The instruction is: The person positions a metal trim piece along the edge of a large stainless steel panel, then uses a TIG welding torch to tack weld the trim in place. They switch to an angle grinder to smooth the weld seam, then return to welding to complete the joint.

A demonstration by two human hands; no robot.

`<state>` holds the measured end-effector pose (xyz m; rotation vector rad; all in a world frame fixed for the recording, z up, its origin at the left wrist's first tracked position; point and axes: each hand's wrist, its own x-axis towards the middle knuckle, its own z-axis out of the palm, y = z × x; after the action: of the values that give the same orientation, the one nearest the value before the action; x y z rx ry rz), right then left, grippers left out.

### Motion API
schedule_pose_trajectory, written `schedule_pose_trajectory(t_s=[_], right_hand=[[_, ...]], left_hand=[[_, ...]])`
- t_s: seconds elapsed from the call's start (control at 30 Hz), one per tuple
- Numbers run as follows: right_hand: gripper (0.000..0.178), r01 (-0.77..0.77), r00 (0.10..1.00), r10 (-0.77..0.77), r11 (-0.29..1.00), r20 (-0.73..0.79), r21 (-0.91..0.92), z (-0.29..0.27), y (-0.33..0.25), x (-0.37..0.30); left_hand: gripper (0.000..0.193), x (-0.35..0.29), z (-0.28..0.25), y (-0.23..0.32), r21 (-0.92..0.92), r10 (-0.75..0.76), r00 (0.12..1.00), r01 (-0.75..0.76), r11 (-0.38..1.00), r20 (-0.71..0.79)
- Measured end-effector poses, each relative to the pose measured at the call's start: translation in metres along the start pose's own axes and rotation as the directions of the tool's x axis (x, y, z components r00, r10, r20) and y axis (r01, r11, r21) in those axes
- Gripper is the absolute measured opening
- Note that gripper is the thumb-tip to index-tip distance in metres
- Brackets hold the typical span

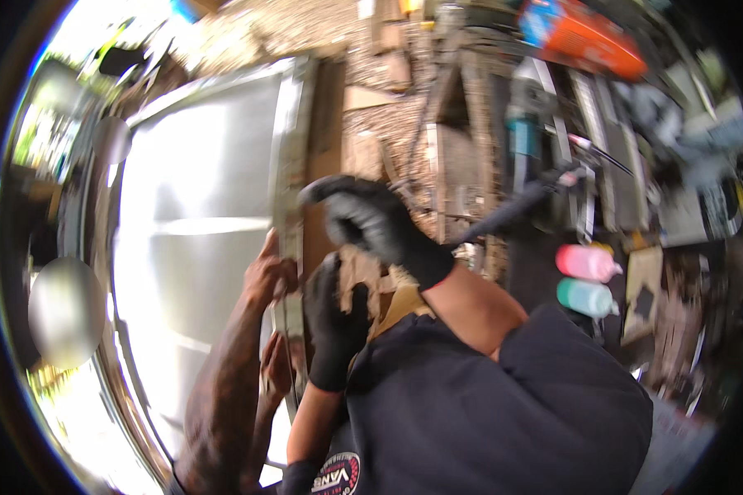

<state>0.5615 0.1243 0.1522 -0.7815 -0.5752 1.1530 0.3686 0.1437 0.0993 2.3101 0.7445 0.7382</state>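
Note:
My right hand [367, 221], in a black glove, is raised near the long edge of a large shiny, pale framed panel [210, 165]. Its index finger points left and the other fingers curl loosely; nothing shows in it. Below it, my left hand [335, 312], also in a black glove, is beside the same edge with thumb and fingers apart, holding nothing visible. Whether it touches the frame I cannot tell. Two bare hands of another person lie along the panel's edge: an upper hand [270, 271] and a lower hand [277, 365]. Motion blurs the picture.
At the right lie a pink bottle [584, 263], a green bottle [584, 297] and a teal and grey power tool [524, 136]. An orange case [586, 40] is farther off. A thick black bar or hose [512, 206] slants beyond my right arm. Boards and scraps cover the ground.

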Motion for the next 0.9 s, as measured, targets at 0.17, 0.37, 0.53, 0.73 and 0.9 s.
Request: schedule_pose_trajectory(t_s=[0.17, 0.37, 0.53, 0.73, 0.9], right_hand=[[0.025, 0.137, 0.982, -0.084, 0.932, -0.167, 0.335, 0.004, 0.012, -0.027], [0.036, 0.073, 0.802, -0.396, 0.807, -0.447, -0.585, -0.058, 0.002, -0.068], [0.052, -0.426, 0.319, -0.854, 0.257, -0.410, -0.867, -0.207, -0.038, -0.125], [0.074, -0.641, -0.055, -0.820, 0.467, -0.570, -0.609, -0.261, -0.037, -0.127], [0.087, -0.400, -0.024, -0.669, 0.688, -0.743, -0.606, -0.278, -0.040, -0.164]], left_hand=[[0.033, 0.038, 0.002, 0.041, -0.350, -0.128, 0.987, 0.156, 0.924, 0.102], [0.028, 0.006, 0.018, 0.003, -0.382, -0.263, 0.947, 0.315, 0.869, 0.182], [0.023, -0.029, -0.001, -0.035, -0.134, -0.461, 0.872, 0.483, 0.865, 0.167], [0.016, -0.041, -0.018, -0.068, 0.222, -0.341, 0.938, 0.347, 0.911, -0.066], [0.025, -0.045, -0.027, -0.089, 0.423, -0.235, 0.971, 0.229, 0.877, -0.040]])
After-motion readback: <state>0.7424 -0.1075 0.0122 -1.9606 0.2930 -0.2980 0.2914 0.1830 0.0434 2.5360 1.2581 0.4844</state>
